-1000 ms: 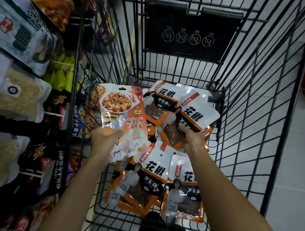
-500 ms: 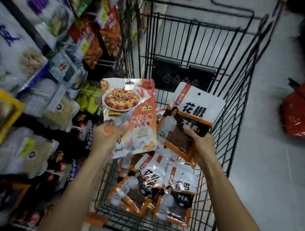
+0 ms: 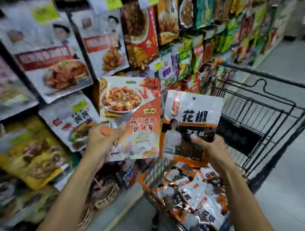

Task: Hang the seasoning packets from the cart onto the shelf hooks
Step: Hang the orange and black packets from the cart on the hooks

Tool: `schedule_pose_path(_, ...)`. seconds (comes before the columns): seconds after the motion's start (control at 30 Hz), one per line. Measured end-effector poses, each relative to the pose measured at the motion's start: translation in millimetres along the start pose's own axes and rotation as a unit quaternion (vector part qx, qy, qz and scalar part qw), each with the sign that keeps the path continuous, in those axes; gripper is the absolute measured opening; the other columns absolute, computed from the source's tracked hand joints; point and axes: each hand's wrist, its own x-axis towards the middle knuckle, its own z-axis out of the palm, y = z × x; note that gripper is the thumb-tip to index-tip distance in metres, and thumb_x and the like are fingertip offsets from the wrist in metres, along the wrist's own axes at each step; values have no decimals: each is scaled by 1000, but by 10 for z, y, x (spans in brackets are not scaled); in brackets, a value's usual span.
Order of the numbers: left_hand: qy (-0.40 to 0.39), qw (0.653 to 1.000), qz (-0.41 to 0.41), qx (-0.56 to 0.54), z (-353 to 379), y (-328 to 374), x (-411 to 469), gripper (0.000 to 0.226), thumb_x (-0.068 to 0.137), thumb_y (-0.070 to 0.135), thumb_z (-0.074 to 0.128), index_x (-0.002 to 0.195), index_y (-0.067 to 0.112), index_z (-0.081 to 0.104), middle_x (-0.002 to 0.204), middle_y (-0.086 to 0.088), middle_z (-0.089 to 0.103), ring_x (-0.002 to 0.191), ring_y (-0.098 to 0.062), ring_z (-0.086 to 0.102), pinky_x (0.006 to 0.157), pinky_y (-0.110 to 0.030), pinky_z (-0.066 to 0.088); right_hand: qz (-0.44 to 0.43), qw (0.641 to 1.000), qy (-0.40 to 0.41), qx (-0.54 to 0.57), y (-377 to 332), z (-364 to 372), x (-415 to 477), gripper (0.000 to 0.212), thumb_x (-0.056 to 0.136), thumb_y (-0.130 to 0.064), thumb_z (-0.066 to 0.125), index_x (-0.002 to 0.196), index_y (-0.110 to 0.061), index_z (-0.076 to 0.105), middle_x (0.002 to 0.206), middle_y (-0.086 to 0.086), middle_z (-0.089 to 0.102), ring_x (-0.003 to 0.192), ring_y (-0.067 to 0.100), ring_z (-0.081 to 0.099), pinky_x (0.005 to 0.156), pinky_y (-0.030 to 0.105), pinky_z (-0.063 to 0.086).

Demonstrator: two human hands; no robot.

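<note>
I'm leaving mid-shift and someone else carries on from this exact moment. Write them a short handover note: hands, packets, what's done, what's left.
Hands: the left hand grips the mapo tofu seasoning packet near its lower edge. The right hand grips a Sichuan pepper packet right beside it.
Where: both packets are held up between the shelf and the cart. A heap of Sichuan pepper packets lies in the cart.
Done: these two are out of the cart.
Left: neither is on a hook yet. Hang both, then work through the heap. The hooks are too blurred to pick out.
</note>
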Motion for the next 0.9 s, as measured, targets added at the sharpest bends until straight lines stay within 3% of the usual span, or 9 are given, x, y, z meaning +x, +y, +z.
schedule_pose_path(0.1,67,998,17,-4,-684,294,-349,50,75,40,73,46,18,40,34,10,36,27,-10,32,31,-17,25,-26,998,-65,-5,-316,528,-195,10,76,-9,76,78,-16,69,72,-2,73,66,4,70,58,12,52)
schedule_pose_path(0.17,113,993,12,-6,-1149,433,-587,51,72,43,74,52,15,36,37,7,37,27,-11,32,29,-21,26,-56,993,-104,0,-502,909,-353,24,79,-6,74,64,-21,62,53,-11,66,51,-7,62,47,4,43)
schedule_pose_path(0.23,157,987,15,-11,-1598,530,-836,54,71,44,75,53,16,33,41,1,33,28,-14,29,31,-21,26,-79,987,-138,-8,-620,1298,-489,24,79,-6,74,68,-21,59,48,-15,63,49,-10,59,44,3,41)
schedule_pose_path(0.33,235,972,25,11,-2223,623,-1230,54,69,45,76,50,15,36,44,-6,34,26,-18,32,30,-21,28,-82,975,-206,-1,-689,1881,-651,19,77,-12,76,86,-18,60,78,-8,71,65,-7,65,59,11,51)
schedule_pose_path(0.43,296,955,18,18,-2808,655,-1625,51,70,44,74,52,12,39,40,-3,38,26,-17,36,30,-21,31,-68,957,-282,-3,-770,2500,-958,56,65,-29,82,111,-6,61,115,15,66,109,28,64,95,46,52)
schedule_pose_path(0.5,327,945,8,8,-3167,633,-1870,51,70,43,74,52,9,40,42,-5,40,30,-18,38,35,-24,34,-66,943,-325,9,-800,2878,-1180,63,57,-30,83,108,1,61,116,27,64,112,38,61,101,58,45)
schedule_pose_path(0.63,362,932,12,-7,-3781,513,-2222,46,69,40,73,53,9,44,48,-8,39,34,-14,40,35,-23,34,-73,913,-402,7,-772,3522,-1552,36,58,-25,79,92,-18,69,88,-5,76,94,17,69,90,44,52)
schedule_pose_path(0.77,364,932,5,-3,-4301,286,-2281,48,75,37,75,54,9,43,53,-10,39,40,-16,38,41,-25,35,-63,904,-422,27,-658,3995,-1834,33,64,-18,78,96,-13,68,104,10,73,98,24,68,91,44,53)
schedule_pose_path(0.9,337,941,13,-20,-4714,85,-2101,53,75,36,77,48,17,36,49,-1,38,52,-20,41,57,-31,39,-51,901,-430,24,-538,4354,-2018,59,53,-30,84,106,-11,67,102,8,74,100,25,69,92,44,53)
